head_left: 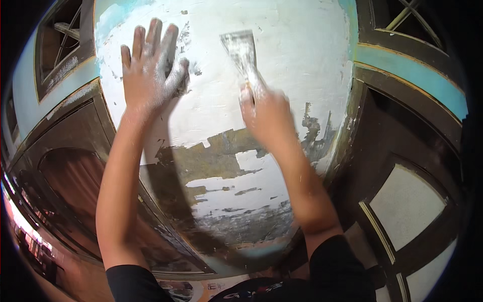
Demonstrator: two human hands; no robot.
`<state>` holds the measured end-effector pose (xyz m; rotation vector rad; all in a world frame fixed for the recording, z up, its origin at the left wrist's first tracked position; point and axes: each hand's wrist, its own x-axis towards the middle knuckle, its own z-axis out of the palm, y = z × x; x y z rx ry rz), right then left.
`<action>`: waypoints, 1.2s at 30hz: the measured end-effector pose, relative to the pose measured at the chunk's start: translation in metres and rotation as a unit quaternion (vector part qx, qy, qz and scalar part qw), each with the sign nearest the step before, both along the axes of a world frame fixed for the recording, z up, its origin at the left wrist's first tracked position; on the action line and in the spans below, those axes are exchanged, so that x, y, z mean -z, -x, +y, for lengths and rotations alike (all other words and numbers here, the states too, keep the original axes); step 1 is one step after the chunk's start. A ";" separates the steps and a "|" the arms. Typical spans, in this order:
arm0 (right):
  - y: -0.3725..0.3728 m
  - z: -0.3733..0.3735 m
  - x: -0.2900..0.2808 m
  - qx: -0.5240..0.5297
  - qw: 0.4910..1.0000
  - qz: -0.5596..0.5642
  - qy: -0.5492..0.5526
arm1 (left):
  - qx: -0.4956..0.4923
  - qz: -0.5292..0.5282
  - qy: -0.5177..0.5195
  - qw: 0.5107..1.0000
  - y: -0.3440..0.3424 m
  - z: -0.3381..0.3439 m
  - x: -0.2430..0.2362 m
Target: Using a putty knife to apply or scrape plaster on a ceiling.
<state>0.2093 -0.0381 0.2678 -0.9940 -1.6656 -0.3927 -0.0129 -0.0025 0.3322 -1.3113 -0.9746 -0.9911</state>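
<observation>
Putty knife (243,53) sits in the right hand (266,113), whose fingers are clamped round the handle, with the broad blade flat against the white-plastered wall strip (282,30) directly above that hand. Its long axis runs up and slightly to the left, from the fist toward the upper part of the strip, so the blade edge points away from the person. The left hand (151,70) lies to the left of the blade, well apart from it, spread open with the palm and fingers pressed on the same plaster and holding nothing. Below both hands, patches of bare dark surface (201,161) break through the white coat. Dark wooden door frames (397,126) flank the strip on either side.
</observation>
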 end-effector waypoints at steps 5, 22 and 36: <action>-0.005 0.004 0.081 -0.072 0.996 0.048 -0.026 | 0.018 -0.008 0.061 0.998 -0.005 -0.006 0.039; -0.025 -0.009 0.122 -0.060 0.992 0.088 0.073 | 0.020 -0.025 0.119 0.992 0.010 -0.012 0.096; -0.072 0.010 0.166 -0.094 0.988 0.124 0.000 | 0.028 -0.074 0.183 0.980 -0.020 -0.011 0.205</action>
